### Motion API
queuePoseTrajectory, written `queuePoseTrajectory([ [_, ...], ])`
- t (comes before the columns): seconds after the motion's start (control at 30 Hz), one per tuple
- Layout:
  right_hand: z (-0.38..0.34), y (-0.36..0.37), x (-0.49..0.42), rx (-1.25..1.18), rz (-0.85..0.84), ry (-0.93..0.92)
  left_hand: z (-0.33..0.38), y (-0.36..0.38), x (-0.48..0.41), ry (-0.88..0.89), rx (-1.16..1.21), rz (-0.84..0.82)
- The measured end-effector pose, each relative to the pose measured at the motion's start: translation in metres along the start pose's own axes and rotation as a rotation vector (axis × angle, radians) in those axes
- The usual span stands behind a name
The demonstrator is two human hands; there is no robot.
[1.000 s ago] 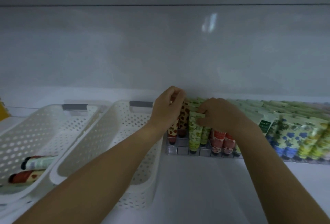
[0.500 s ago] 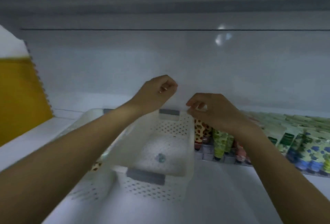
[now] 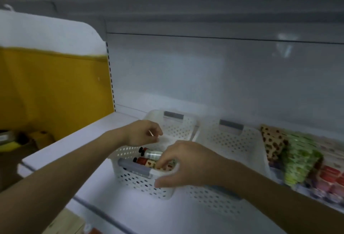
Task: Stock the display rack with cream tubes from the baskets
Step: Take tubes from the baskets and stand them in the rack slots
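Reaching into the left basket point(image 3: 134, 178), my right grip point(image 3: 186, 163) has its fingers point(image 3: 163, 161) curled down onto a heart-printed tube point(image 3: 149, 162), while the thumb lies outside against the basket's front wall; I cannot tell whether the tube is actually pinched. A pale green tube point(image 3: 153, 154) with a black cap lies just behind it in the same basket. My left grip point(image 3: 143, 133) hovers above the basket's far half, fingers loosely curled, holding nothing. The right basket point(image 3: 232, 140) stands just beside the first on the white shelf point(image 3: 93, 140). Next to it, the display rack point(image 3: 275, 167) carries leopard-print tubes point(image 3: 271, 142), green tubes point(image 3: 297, 159) and red tubes point(image 3: 331, 176).
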State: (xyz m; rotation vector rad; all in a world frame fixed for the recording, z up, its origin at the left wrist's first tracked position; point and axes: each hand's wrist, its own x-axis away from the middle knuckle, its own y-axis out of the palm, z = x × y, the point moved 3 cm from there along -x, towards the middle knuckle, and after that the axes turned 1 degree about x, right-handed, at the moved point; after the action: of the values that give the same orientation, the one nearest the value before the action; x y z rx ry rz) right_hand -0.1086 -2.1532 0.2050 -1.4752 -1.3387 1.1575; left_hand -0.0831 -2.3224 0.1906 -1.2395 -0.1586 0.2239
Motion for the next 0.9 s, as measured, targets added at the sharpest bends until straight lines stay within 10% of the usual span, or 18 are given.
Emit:
queuePoseTrajectory([
  [0.3,-0.006,-0.029,-0.012,-0.143,0.212,0.099,0.001,-0.073,0.004,-0.009,0.186,0.332],
  [0.9,0.001,0.006,0.006,-0.157,0.135,0.203,0.007,-0.028,-0.003,-0.005,0.034,0.080],
])
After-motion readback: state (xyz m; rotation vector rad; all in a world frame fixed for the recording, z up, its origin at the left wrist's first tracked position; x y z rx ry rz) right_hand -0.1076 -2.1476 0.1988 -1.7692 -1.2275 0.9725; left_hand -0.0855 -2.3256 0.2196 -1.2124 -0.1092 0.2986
